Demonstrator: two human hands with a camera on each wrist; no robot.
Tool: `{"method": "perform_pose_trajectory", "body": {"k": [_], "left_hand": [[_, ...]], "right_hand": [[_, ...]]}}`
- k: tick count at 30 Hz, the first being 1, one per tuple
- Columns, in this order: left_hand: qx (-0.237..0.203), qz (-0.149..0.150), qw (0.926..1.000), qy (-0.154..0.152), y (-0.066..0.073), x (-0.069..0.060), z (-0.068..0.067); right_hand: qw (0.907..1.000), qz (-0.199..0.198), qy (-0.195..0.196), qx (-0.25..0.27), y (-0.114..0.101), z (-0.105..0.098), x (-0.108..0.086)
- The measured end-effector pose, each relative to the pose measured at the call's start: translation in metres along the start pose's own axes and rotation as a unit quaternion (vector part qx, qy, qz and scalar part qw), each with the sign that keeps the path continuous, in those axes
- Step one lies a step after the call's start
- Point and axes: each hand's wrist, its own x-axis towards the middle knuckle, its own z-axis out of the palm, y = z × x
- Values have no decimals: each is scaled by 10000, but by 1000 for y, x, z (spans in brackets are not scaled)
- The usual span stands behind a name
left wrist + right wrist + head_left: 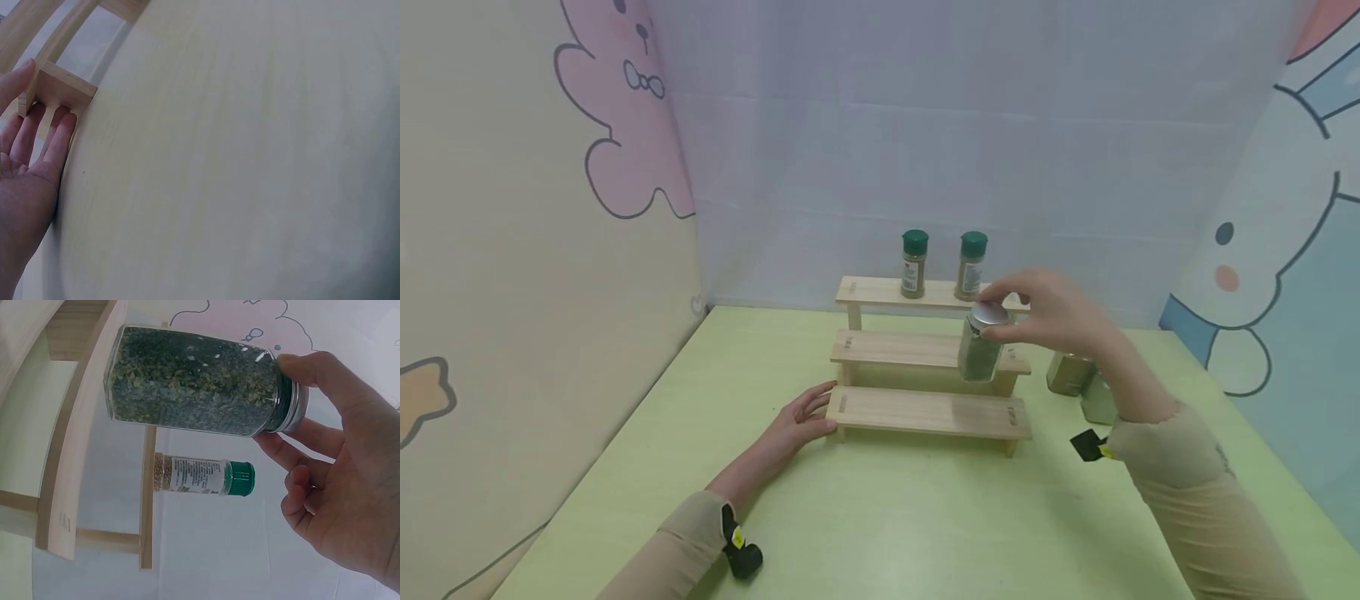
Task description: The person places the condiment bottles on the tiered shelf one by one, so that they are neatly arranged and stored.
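My right hand (1051,312) pinches a glass jar of dried green herbs (981,354) by its silver lid, thumb and fingers on either side. The jar (194,381) hangs above the middle step of a three-step wooden rack (925,412), its base apart from the board. Down at the left end of the lowest step, my left hand (796,423) holds the rack; in the left wrist view its thumb lies over the board's end (59,81) and its fingers reach beneath. Two green-capped spice bottles (913,265) (972,267) stand upright on the top step.
Two more jars (1069,372) (1099,400) stand on the pale green table (880,517) right of the rack, partly behind my right forearm. A pale curtain (850,150) hangs behind, and cartoon-printed walls (535,250) flank the table.
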Motion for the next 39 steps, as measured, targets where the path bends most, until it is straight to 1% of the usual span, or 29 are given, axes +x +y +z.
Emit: {"method": "perform_pose_trajectory", "body": {"k": [4, 8, 13, 16, 20, 23, 26, 29, 33, 37, 39], "left_hand": [[1, -6, 10000, -6, -1, 1, 0], [-50, -33, 10000, 18, 0, 1, 0], [-72, -38, 10000, -10, 2, 0, 0], [-44, -11, 10000, -21, 2, -1, 0], [-96, -15, 10000, -4, 2, -2, 0], [-93, -48, 9999, 13, 2, -2, 0], [-74, -83, 9999, 34, 1, -2, 0], [-57, -92, 9999, 35, 0, -1, 1], [-45, -102, 9999, 48, 0, -1, 1], [-25, -86, 9999, 80, 1, -1, 1], [-8, -83, 9999, 89, 2, -1, 1]], "right_hand": [[10000, -68, -4, 10, -4, 7, 12], [9999, -90, 127, 4, -6, 17, 23], [9991, -31, 417, 98, -7, 35, 37], [9977, -87, 596, 322, -7, 46, 44], [9933, -267, 946, 610, -7, 60, 53], [9891, -340, 1243, 707, -6, 71, 60], [9861, -356, 1414, 791, -6, 80, 66], [9846, -264, 1498, 867, -8, 87, 70], [9820, -8, 1546, 1081, -11, 94, 72], [9752, 245, 1575, 1535, -13, 101, 72], [9697, 322, 1631, 1792, -13, 106, 72]]}}
